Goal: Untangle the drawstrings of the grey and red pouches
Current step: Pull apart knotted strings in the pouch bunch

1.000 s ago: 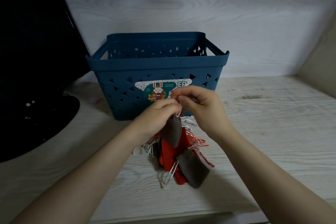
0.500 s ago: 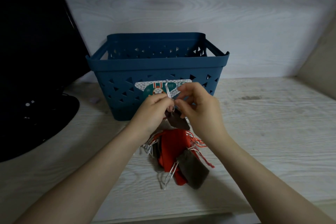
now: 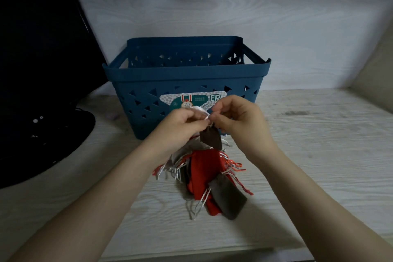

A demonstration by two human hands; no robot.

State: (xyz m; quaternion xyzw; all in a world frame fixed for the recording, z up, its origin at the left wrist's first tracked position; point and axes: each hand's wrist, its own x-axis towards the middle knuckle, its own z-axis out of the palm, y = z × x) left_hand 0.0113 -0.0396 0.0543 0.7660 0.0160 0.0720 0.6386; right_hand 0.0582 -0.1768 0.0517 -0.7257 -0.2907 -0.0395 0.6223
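A small grey pouch [image 3: 211,139] hangs from its white drawstring [image 3: 205,117] just in front of the basket. My left hand [image 3: 182,125] and my right hand [image 3: 238,117] meet above it, and both pinch that drawstring at the pouch's mouth. Below them a heap lies on the table: a red pouch [image 3: 204,174], another grey pouch [image 3: 228,198], and tangled white and red strings [image 3: 232,165]. Part of the heap is hidden under my left wrist.
A blue plastic basket [image 3: 187,80] with triangular holes stands right behind my hands, against the pale wall. A black monitor and its round base [image 3: 42,134] fill the left side. The wooden table [image 3: 319,144] stretches to the right, and its front edge runs below the heap.
The held grey pouch has been lifted a little and now hangs short under my fingertips. My right hand has shifted slightly right, working along the white drawstring. The heap stays where it was.
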